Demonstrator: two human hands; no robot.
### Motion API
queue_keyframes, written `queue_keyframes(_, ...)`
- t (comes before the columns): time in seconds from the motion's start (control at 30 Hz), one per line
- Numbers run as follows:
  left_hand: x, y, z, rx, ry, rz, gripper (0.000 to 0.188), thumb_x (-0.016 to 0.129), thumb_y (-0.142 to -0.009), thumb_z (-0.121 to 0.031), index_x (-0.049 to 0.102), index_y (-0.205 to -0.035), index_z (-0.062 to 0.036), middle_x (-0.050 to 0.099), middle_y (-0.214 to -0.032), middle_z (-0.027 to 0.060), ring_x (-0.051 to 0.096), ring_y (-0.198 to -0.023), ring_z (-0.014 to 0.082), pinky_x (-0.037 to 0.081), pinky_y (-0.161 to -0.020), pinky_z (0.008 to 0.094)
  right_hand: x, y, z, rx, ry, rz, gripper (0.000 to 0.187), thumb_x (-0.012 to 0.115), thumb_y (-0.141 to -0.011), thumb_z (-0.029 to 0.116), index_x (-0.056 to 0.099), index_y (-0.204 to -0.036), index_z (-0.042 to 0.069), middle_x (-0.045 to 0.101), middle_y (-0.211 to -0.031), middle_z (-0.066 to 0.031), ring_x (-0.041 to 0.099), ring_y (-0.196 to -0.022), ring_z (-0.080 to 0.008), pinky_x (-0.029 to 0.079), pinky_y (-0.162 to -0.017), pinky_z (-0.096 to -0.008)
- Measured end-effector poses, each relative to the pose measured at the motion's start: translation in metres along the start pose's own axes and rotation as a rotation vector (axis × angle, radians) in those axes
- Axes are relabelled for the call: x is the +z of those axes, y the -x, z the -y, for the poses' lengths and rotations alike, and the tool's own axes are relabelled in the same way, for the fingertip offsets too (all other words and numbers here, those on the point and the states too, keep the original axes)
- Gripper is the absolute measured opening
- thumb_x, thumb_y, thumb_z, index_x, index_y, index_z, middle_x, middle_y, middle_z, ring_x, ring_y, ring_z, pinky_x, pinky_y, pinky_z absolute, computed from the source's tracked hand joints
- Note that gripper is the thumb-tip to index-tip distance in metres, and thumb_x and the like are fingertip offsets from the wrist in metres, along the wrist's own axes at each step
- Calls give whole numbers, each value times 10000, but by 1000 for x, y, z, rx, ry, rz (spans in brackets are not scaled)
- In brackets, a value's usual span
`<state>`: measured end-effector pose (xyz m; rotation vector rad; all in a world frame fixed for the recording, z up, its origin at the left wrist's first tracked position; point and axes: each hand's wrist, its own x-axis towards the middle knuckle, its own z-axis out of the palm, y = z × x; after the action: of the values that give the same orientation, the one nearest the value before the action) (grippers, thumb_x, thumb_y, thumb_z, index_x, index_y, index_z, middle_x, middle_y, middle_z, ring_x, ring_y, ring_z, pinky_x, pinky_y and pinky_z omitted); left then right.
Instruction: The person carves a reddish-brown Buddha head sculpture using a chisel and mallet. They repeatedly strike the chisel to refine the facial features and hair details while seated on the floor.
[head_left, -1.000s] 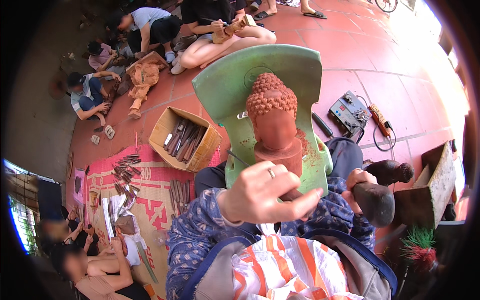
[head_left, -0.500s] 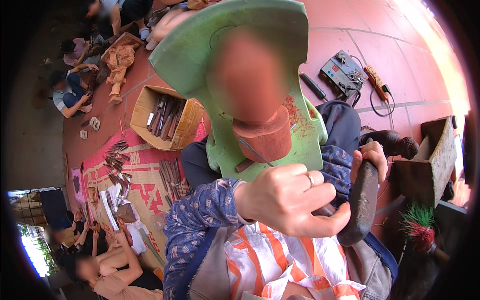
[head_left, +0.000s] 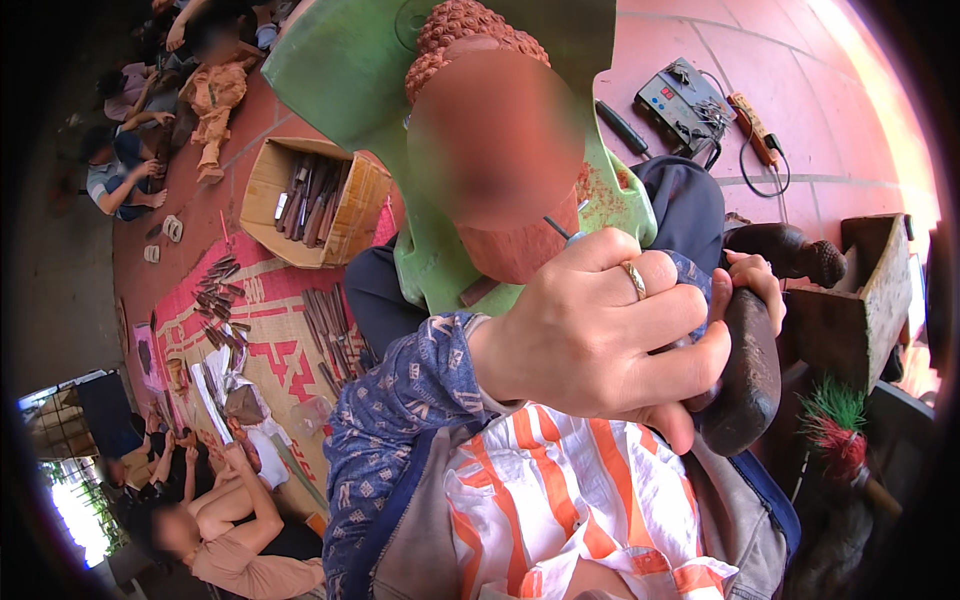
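Note:
A reddish wooden carved head [head_left: 510, 262] with curled hair lies on a green plastic chair [head_left: 420, 262] between my legs; its face is blurred. My left hand [head_left: 610, 325], a ring on one finger, is closed around a chisel [head_left: 556, 228]. The thin metal shaft points at the neck of the carving, and the fingers hide most of the handle. My right hand [head_left: 752, 285] grips a dark wooden mallet [head_left: 740, 390], whose thick end is beside the handle end of the chisel. Whether they touch, I cannot tell. Reddish shavings lie on the chair.
At left are a cardboard box [head_left: 370, 205] of tools and more tools [head_left: 335, 325] on a mat. A power unit [head_left: 680, 105] and power strip [head_left: 752, 130] lie at far right. Nearer stand a wooden box [head_left: 880, 310] and a brush [head_left: 838, 425]. Other people sit left.
More of the carving's curled hair shows at the top, as the view has shifted. My left hand appears higher and nearer the camera; chisel handle and mallet are closer together.

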<state>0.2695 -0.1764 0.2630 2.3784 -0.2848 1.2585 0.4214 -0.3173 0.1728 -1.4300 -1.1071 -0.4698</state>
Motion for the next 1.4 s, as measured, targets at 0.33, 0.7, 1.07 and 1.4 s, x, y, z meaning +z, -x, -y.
queue_keyframes(0.33, 8, 7, 13, -41, -10, -7, 555, 423, -953, -525, 525, -618, -94, 426, -583, -4, 438, -497, 164, 312, -513, 309, -7, 21, -6, 123, -19, 148, 247, 793, -670, 11, 568, -771, 5, 539, -636, -76, 553, -568, -217, 548, -646, -368)
queue_keyframes(0.7, 12, 9, 20, -38, -27, -17, 518, 467, -947, -486, 517, -613, -94, 445, -587, 4, 455, -496, 168, 316, -489, 308, -4, 20, -5, 195, -18, 117, 253, 798, -670, 26, 557, -745, 3, 524, -611, -66, 536, -551, -197, 536, -630, -347)
queue_keyframes(1.07, 10, 8, 20, -19, -5, -37, 538, 447, -955, -483, 496, -595, -86, 429, -563, 2, 443, -465, 160, 302, -454, 303, -6, 17, -1, 250, -33, 170, 262, 797, -659, 7, 548, -743, 8, 527, -612, -68, 542, -555, -199, 533, -643, -342)
queue_keyframes(1.4, 11, 9, 23, -7, 13, -45, 530, 449, -955, -479, 493, -596, -91, 412, -556, -2, 428, -457, 158, 294, -447, 302, -5, 22, -6, 225, -62, 168, 266, 798, -642, 3, 553, -747, 5, 528, -606, -67, 539, -543, -201, 530, -625, -343)
